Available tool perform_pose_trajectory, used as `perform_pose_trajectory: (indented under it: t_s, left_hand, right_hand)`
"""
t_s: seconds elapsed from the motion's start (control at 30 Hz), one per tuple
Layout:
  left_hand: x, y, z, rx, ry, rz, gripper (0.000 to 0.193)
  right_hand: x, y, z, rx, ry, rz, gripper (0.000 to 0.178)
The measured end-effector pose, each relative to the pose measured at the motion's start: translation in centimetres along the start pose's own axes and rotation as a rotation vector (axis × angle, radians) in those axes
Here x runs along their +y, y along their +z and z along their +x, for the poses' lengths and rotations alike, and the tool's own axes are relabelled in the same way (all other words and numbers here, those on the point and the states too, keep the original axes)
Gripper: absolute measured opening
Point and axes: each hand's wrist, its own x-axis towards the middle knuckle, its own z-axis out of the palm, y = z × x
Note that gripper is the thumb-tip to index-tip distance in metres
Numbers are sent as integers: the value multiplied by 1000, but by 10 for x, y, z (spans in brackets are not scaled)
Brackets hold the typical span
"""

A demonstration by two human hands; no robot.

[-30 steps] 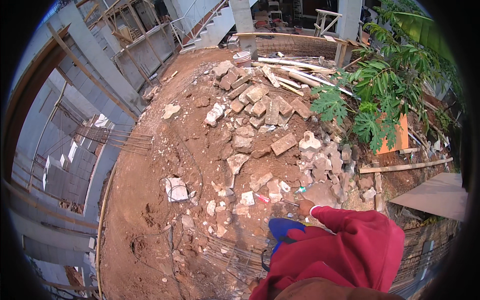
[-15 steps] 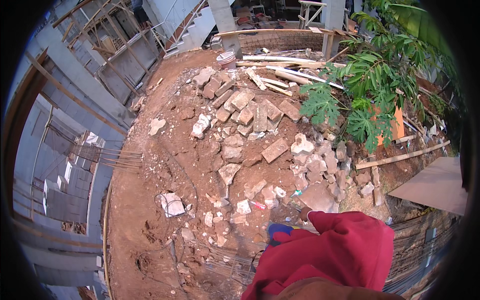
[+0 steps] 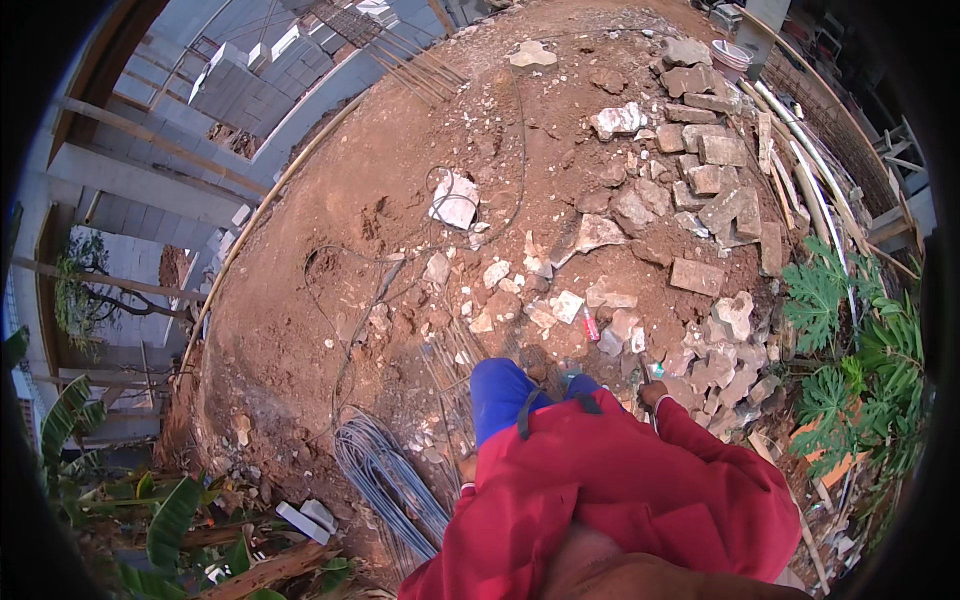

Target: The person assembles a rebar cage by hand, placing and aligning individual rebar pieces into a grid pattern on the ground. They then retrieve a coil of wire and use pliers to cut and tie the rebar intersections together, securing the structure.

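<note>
My right hand is closed around a slim, greyish tool whose exact kind is too small to make out. It is beside the broken concrete paving pieces. Low on the other side of my blue-clad knee, my left hand shows only partly past the red sleeve, next to thin steel bars; its fingers cannot be read. A coil of grey steel rods lies on the ground left of it. Ahead of my knees is a small red bottle-like item.
Stacked bricks and pavers spread over the earth at the upper right, near a pale bucket. A dark cable loops around a whitish block. Leafy plants crowd the right, and a block wall runs along the left.
My view has swung left and downward, so the bricks now appear farther right. The rod coil and my left hand have come into view. My right hand remains low beside the pavers.
</note>
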Motion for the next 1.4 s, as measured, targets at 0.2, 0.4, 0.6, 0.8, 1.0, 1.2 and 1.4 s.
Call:
perform_pose_trajectory:
  t_s: [0.2, 0.4, 0.6, 0.8, 1.0, 1.2, 1.4]
  left_hand:
    - [4, -5, -11, -33, -290, -233, 25]
    - [52, -16, 49, -128, -371, -355, 24]
    - [100, -32, 124, -207, -359, -320, 24]
    - [143, -61, 214, -270, -360, -312, 23]
    - [177, -125, 336, -290, -407, -334, 22]
    - [207, -216, 428, -244, -463, -349, 22]
    - [226, -287, 469, -217, -451, -353, 21]
  right_hand:
    - [-3, -6, -3, 1, 6, -174, 21]
    - [2, 10, 9, 55, -130, -400, 22]
    - [25, 43, 33, 91, 65, -90, 25]
    - [5, 75, 59, -62, -223, -864, 26]
    - [-149, 142, 50, -139, -237, -1394, 23]
    - [-396, 251, 21, 152, -123, -545, 30]
    - [-560, 344, -36, 311, -632, -500, 34]
